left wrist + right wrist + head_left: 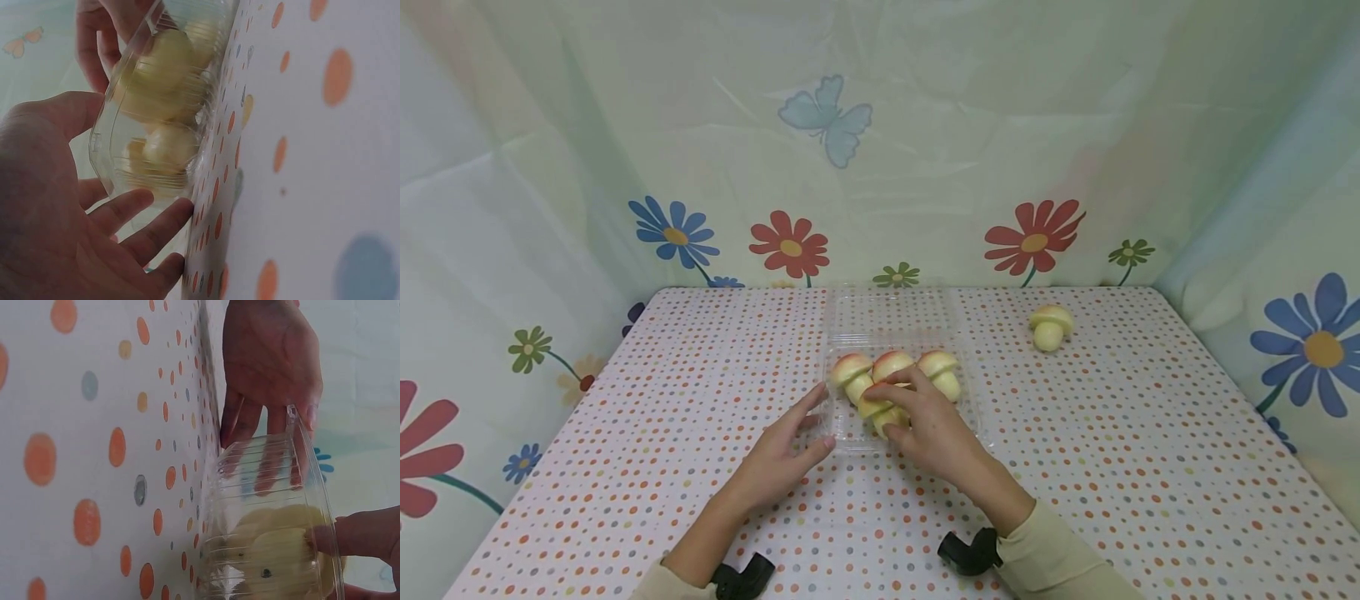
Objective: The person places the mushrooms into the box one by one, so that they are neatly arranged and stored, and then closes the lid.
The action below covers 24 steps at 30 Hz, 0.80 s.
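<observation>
A clear plastic tray (850, 442) sits mid-counter, lid open toward the back — four toy mushrooms inside, three (895, 367) in a row, the fourth (880, 414) in front under my right hand's fingers.

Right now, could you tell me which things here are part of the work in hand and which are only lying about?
In hand:
- clear plastic tray, steadied at its near left corner by the left hand
- mushroom-shaped pieces in it
- right hand, gripping one piece in the tray

Lying about:
- lone mushroom-shaped piece, far right on the dotted tablecloth
- flowered backdrop
</observation>
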### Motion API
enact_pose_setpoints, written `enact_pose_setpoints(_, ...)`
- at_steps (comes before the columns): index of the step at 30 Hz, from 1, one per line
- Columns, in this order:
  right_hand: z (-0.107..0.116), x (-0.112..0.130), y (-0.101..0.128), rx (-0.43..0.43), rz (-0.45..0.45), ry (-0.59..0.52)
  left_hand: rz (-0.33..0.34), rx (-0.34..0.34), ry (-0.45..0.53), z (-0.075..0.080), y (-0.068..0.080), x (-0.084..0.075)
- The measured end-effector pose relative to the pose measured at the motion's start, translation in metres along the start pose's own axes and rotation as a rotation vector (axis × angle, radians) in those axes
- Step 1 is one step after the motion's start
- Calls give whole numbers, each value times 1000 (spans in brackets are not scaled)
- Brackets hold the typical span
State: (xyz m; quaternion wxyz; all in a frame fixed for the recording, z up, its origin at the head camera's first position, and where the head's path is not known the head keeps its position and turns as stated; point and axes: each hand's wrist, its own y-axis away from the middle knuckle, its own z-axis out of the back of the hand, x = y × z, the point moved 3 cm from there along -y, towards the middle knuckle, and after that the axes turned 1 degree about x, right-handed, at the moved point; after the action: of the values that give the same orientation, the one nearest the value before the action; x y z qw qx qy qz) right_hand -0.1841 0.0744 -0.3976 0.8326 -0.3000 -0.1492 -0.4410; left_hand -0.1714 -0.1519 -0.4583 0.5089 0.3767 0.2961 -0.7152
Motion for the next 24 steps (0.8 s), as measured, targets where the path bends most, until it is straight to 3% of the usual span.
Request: enact_pose_setpoints(24,-4,-2,0,103,-66,-16,6,-5,-3,-1,1,-2)
